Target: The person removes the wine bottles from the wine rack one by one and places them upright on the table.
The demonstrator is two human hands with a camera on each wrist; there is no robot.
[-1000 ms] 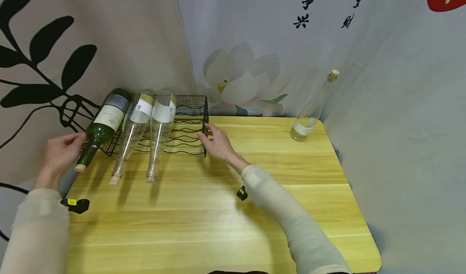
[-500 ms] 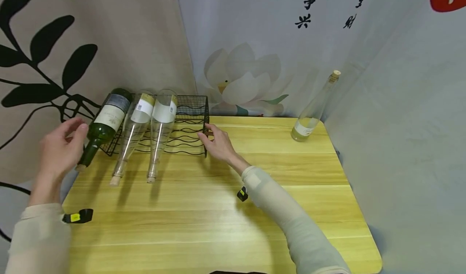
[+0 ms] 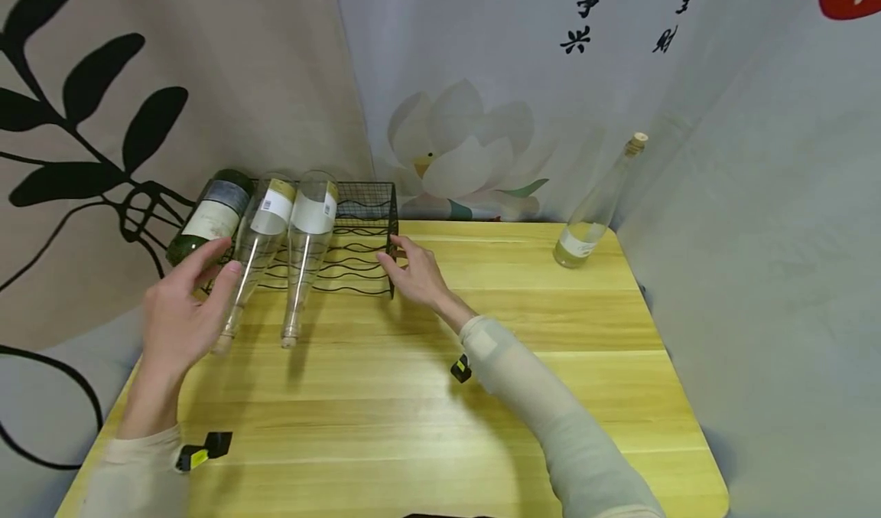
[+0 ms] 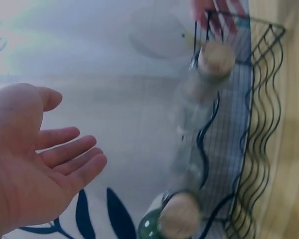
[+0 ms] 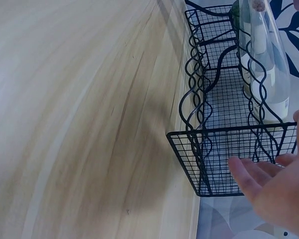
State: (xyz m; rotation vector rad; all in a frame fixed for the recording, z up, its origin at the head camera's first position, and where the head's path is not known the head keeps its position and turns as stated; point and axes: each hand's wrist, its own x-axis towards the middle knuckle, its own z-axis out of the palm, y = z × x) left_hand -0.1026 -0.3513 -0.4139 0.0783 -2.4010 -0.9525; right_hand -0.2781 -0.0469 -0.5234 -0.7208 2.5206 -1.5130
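My left hand (image 3: 182,311), its fingers relaxed and holding nothing, hovers in front of the neck of a green wine bottle (image 3: 215,216) and hides that neck in the head view. Two clear corked bottles (image 3: 273,203) (image 3: 313,213) lie beside it, all three in a black wire wine rack (image 3: 365,194) with necks pointing towards me. Their corks (image 4: 217,59) show in the left wrist view. At the rack's right end is my right hand (image 3: 416,277); its extended fingertips (image 5: 237,167) are right at the mesh side panel in the right wrist view.
Another clear corked bottle (image 3: 585,223) stands upright at the back right of the wooden table (image 3: 523,327). Printed curtains (image 3: 475,59) hang close behind the rack. A black cable (image 3: 82,384) loops off the table's left side.
My left hand has let go of the green bottle's neck area and moved right, now in front of it. The right hand stays at the rack's end; the bottles have not moved.
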